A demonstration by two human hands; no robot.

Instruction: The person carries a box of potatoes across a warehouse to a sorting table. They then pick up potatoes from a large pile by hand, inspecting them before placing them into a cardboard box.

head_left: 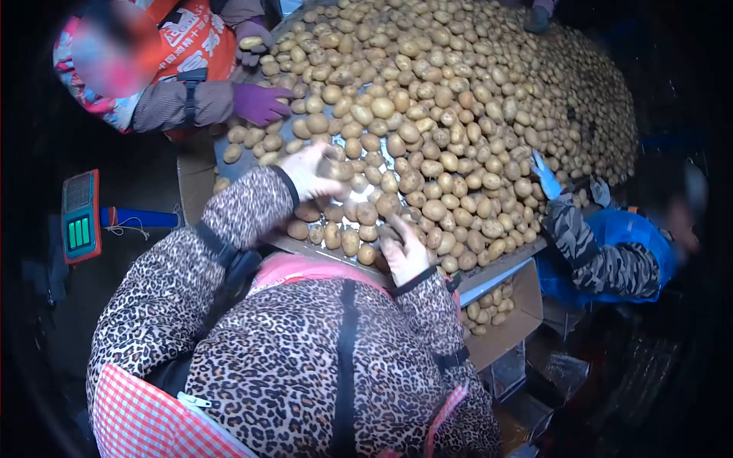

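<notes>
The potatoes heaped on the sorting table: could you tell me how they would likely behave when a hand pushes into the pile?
The potatoes look rounded and smooth, so pushed ones would probably roll. They lie piled on each other, so shifting one near the left hand or right hand likely dislodges neighbours. They seem firm, not floppy.

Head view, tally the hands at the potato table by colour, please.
Purple gloves: 2
Pale, the person's left hand and right hand: 2
Light blue glove: 1
Dark glove at the top edge: 1
Total: 6
</notes>
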